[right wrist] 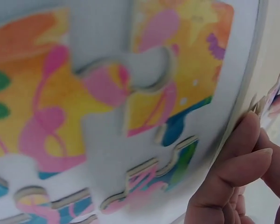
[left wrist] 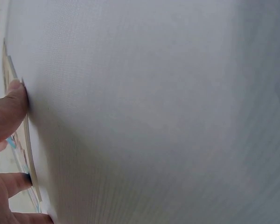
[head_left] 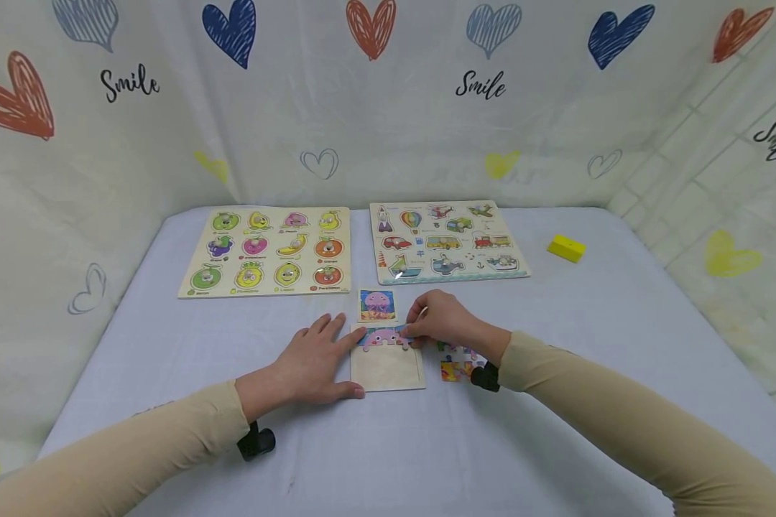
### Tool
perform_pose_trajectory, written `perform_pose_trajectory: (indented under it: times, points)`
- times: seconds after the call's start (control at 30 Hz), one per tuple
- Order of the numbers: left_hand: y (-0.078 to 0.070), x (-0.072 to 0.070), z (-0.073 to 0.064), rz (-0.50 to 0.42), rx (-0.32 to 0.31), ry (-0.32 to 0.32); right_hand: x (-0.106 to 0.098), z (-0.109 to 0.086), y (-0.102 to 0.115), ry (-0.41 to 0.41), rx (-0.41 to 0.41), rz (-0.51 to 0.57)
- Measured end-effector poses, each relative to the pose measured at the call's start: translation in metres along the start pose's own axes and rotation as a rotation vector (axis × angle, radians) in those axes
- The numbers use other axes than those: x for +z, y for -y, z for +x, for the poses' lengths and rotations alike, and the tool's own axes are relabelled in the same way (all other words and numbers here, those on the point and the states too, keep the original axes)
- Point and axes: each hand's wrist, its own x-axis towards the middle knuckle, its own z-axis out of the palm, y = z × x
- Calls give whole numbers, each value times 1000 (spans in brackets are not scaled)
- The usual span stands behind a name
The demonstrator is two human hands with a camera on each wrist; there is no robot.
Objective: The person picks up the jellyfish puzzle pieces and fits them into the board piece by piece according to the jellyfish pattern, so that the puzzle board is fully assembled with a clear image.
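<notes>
A small wooden puzzle tray [head_left: 388,372] lies in the middle of the table, its top row filled with pieces showing a pink octopus [head_left: 383,336]. My left hand [head_left: 309,365] rests with spread fingers along the tray's left edge, thumb near the lower corner. At the upper right of the tray, my right hand [head_left: 447,319] pinches a puzzle piece [right wrist: 257,103] between thumb and forefinger; the fingers mostly hide it. Loose puzzle pieces [right wrist: 42,107] in yellow, pink and blue lie right of the tray, partly under the right wrist. Just above the tray is a small pink jellyfish picture [head_left: 378,304].
Behind, a fruit puzzle board [head_left: 274,251] lies on the left and a vehicle puzzle board [head_left: 449,243] on the right. A yellow block [head_left: 565,248] sits at the far right. White cloth [head_left: 530,445] covers the table, and a printed curtain [head_left: 401,122] hangs behind.
</notes>
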Motion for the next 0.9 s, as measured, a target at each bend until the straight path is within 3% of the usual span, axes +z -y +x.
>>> perform_pose_trajectory:
  times: [0.67, 0.9]
  points:
    - [0, 1, 1, 22, 9, -3, -6, 4, 15, 63, 34, -170]
    - [0, 1, 1, 18, 12, -8, -5, 3, 15, 53, 35, -179]
